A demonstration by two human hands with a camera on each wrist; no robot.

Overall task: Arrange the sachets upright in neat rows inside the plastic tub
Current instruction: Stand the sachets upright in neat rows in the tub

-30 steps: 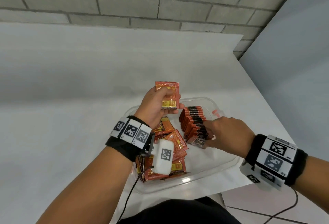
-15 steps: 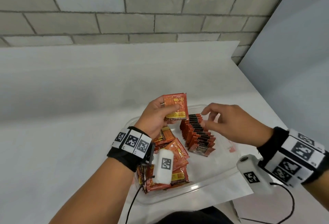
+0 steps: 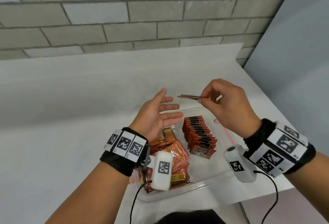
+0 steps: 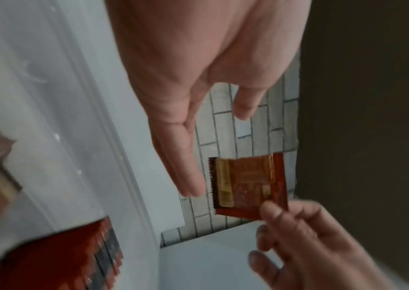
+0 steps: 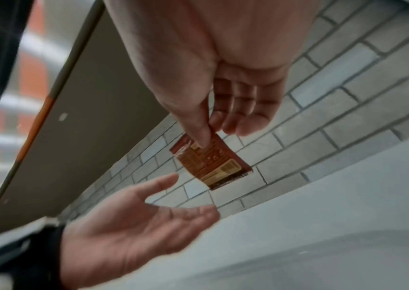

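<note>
Right hand (image 3: 229,106) up above the far edge of the clear plastic tub (image 3: 204,186), thumb and fingertips pinching one flat orange foil sachet (image 3: 189,96) by its end — seen edge-on. Left hand (image 3: 156,117) just beside, palm up, fingers straight, holding nothing. In the tub: upright row of dark-topped red sachets (image 3: 198,133) toward the right edge, loose orange heap (image 3: 170,154) at the left.

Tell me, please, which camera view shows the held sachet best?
The left wrist view: the sachet faces the camera flat. The right wrist view shows its printed face smaller, partly behind a fingertip; the head view shows it only edge-on, pinched by the right hand.
</note>
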